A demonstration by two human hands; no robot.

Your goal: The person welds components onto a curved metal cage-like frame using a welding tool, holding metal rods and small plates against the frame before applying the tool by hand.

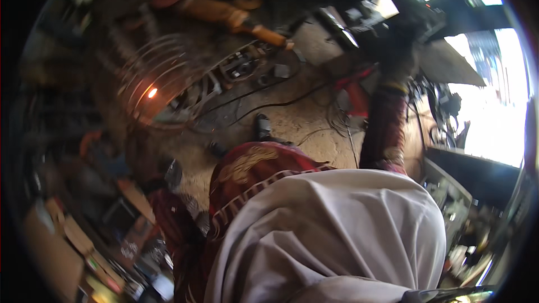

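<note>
Glowing spot [152, 93]: bright; work seems unfinished, completed share unclear.
Right hand [401, 66]: raised, grip cannot be told.
Left hand [150, 181]: shadowed, likewise.

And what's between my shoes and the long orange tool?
In the head view: black cables on the floor, then a cluster of metal-looking parts.

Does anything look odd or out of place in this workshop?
Yes: an orange-white glowing spot at left, strikingly bright against its dim surroundings; its cause isn't clear. Also, a dark cable snakes loosely across the floor, looking untidy.
</note>
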